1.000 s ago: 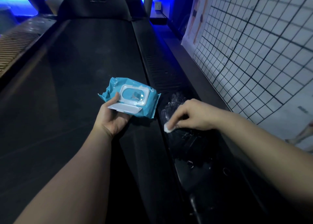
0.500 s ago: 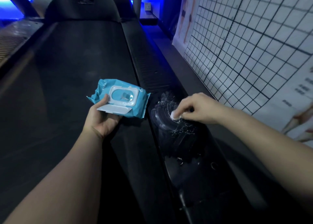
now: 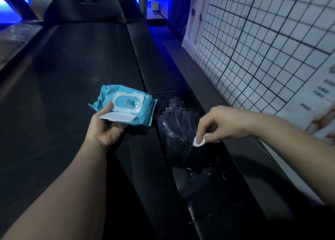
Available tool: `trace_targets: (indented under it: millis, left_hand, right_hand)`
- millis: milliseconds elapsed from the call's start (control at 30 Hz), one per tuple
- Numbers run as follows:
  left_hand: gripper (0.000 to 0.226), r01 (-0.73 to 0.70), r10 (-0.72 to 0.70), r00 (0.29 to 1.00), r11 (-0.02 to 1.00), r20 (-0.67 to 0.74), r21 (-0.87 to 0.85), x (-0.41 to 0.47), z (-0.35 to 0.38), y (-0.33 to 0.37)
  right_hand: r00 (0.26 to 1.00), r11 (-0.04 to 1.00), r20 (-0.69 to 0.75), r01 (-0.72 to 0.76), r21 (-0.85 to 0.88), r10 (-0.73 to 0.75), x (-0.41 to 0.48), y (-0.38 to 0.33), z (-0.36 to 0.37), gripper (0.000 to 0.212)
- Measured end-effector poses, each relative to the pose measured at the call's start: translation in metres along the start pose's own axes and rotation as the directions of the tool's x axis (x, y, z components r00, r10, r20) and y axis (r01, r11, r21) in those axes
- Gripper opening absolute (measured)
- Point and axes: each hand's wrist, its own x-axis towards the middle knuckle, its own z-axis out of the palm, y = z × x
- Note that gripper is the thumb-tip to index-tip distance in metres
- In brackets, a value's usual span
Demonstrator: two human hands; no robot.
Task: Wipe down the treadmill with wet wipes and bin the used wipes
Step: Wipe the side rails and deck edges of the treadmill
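Note:
The black treadmill belt point(image 3: 72, 80) stretches away from me, with its right side rail point(image 3: 195, 167) running beside it. My left hand point(image 3: 105, 129) holds a blue wet wipes pack point(image 3: 126, 103) over the belt, its white flip lid hanging open. My right hand point(image 3: 223, 123) pinches a small balled white wipe point(image 3: 199, 141) and presses it on the side rail. Wet streaks point(image 3: 177, 116) shine on the rail just beyond the wipe. No bin is in view.
A white wall chart with a black grid point(image 3: 272, 45) stands close along the right. A grooved foot strip point(image 3: 155, 76) continues up the rail. The treadmill's motor hood point(image 3: 85, 9) lies at the far end, and a wall socket point(image 3: 155, 5) sits beyond it. Another machine's edge point(image 3: 12, 42) runs at left.
My right hand has dragged the wipe back toward me along the rail, leaving wet streaks behind it. The left hand keeps the pack in about the same place.

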Motion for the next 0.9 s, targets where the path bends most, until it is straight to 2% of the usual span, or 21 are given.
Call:
trace_targets:
  millis: [100, 200, 267, 333, 400, 467, 500, 567, 667, 733, 900]
  left_hand:
    - [0.041, -0.007, 0.007, 1.0, 1.0, -0.006, 0.003, 0.0, -0.001, 0.0]
    - [0.04, -0.003, 0.003, 1.0, 1.0, -0.008, 0.003, 0.0, -0.001, 0.0]
    - [0.038, -0.003, 0.003, 1.0, 1.0, -0.009, 0.013, 0.0, 0.0, 0.0]
    - [0.039, -0.004, 0.004, 1.0, 1.0, -0.011, 0.015, 0.0, 0.0, -0.001]
    - [0.041, -0.001, 0.001, 1.0, 1.0, -0.013, 0.01, 0.0, 0.0, 0.0]
    - [0.043, 0.008, -0.008, 1.0, 1.0, -0.005, 0.005, 0.0, 0.0, 0.0]
    - [0.043, 0.011, -0.011, 1.0, 1.0, -0.003, 0.001, -0.001, 0.0, 0.001]
    - [0.043, 0.015, -0.015, 1.0, 1.0, 0.0, -0.01, -0.002, 0.001, 0.001]
    - [0.043, 0.019, -0.019, 1.0, 1.0, 0.002, -0.018, -0.003, 0.002, 0.002]
    - [0.04, 0.023, -0.023, 1.0, 1.0, 0.008, -0.02, -0.002, 0.003, 0.002]
    - [0.037, 0.027, -0.026, 1.0, 0.999, 0.011, -0.042, -0.001, 0.002, 0.001]
  right_hand:
    - [0.997, 0.991, -0.078, -0.011, 0.13, 0.021, 0.004, -0.005, 0.002, 0.012]
    - [0.997, 0.951, -0.033, -0.054, 0.303, 0.067, 0.008, -0.012, 0.004, 0.011]
    - [0.988, 0.923, -0.136, -0.014, 0.385, 0.072, 0.017, -0.014, 0.006, 0.013]
    - [0.922, 0.893, -0.36, 0.039, 0.448, 0.14, 0.032, -0.01, 0.007, 0.015]
    - [0.79, 0.879, -0.562, 0.065, 0.472, 0.244, 0.05, -0.002, 0.006, 0.019]
    - [0.679, 0.914, -0.681, 0.035, 0.404, 0.275, 0.066, 0.003, 0.006, 0.021]
    - [0.669, 0.943, -0.698, -0.01, 0.334, 0.254, 0.073, 0.003, 0.007, 0.022]
    - [0.719, 0.977, -0.666, -0.097, 0.19, 0.2, 0.083, 0.001, 0.011, 0.026]
    - [0.769, 0.986, -0.618, -0.139, 0.091, 0.166, 0.091, -0.004, 0.017, 0.031]
    - [0.828, 0.996, -0.553, -0.079, 0.047, 0.092, 0.091, -0.008, 0.018, 0.032]
    - [0.961, 0.993, -0.268, 0.09, 0.075, -0.067, 0.066, -0.022, 0.021, 0.032]
